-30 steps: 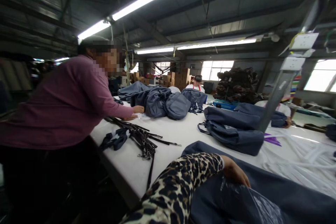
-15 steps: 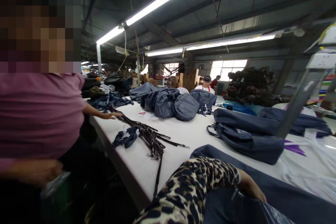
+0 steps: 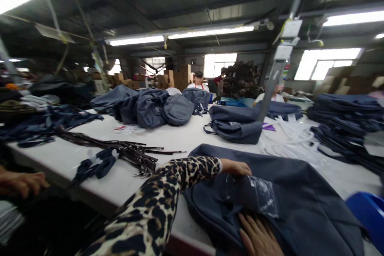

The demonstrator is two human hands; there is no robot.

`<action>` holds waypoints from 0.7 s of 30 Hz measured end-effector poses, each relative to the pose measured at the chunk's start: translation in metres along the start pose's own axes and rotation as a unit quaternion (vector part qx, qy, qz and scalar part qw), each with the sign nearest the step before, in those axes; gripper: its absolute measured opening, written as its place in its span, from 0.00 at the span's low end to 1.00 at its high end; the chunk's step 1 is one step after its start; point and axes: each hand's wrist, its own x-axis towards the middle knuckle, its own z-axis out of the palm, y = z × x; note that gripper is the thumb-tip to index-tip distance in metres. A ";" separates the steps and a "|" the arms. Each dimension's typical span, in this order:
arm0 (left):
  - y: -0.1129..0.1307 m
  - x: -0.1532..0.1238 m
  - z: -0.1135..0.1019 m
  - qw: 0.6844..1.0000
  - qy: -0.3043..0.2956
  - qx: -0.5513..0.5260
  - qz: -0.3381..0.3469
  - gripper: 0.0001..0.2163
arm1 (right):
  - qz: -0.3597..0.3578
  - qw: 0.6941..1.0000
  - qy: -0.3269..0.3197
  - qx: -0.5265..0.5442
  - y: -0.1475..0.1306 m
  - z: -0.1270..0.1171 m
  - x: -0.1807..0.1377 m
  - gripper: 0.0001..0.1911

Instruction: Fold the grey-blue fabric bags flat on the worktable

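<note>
Lights (image 3: pixel 210 32): lit tubes above me
Windows (image 3: pixel 220 63): bright, in the far wall
Boxes (image 3: pixel 185 76): brown cardboard, stacked well ahead of me
Post (image 3: pixel 271 84): grey metal, to my right

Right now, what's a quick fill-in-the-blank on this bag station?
1. Of the left hand and right hand, the ____ is nearer the camera.
2. Both touch the dark ____.
3. The left sleeve has a ____ print.
4. The tabletop is ____.

Missing: right hand; bag; leopard; white.
</note>
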 end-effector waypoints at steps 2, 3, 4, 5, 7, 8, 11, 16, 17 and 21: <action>-0.001 0.002 0.001 0.999 0.019 0.028 -0.002 0.09 | -0.021 0.999 -0.037 0.008 -0.002 -0.007 -0.007 0.23; -0.001 0.004 0.001 0.999 0.026 0.043 -0.007 0.09 | -0.021 0.999 -0.049 0.011 -0.004 -0.010 -0.010 0.24; -0.001 0.007 0.002 0.998 0.034 0.056 -0.014 0.10 | -0.013 0.998 -0.054 0.014 -0.006 -0.015 -0.013 0.24; -0.001 0.009 0.003 0.997 0.042 0.067 -0.022 0.11 | -0.006 0.998 -0.059 0.021 -0.008 -0.020 -0.015 0.25; 0.000 0.010 0.007 0.994 0.060 0.081 -0.038 0.12 | -0.003 0.997 -0.056 0.050 -0.012 -0.035 -0.015 0.23; 0.001 0.009 0.010 0.993 0.070 0.083 -0.044 0.12 | 0.000 0.997 -0.038 0.066 -0.014 -0.045 -0.013 0.22; 0.001 0.005 0.016 0.990 0.103 0.077 -0.053 0.13 | 0.037 0.995 0.080 0.054 -0.009 -0.074 0.009 0.20; -0.002 0.002 0.021 0.986 0.147 0.056 -0.058 0.13 | 0.074 0.994 0.016 -0.080 0.021 -0.071 0.048 0.28; -0.003 0.003 0.021 0.986 0.148 0.051 -0.061 0.12 | 0.079 0.993 -0.014 -0.083 0.026 -0.062 0.049 0.29; -0.008 0.006 0.018 0.990 0.118 0.020 -0.074 0.10 | 0.084 0.993 -0.039 -0.077 0.038 -0.034 0.042 0.30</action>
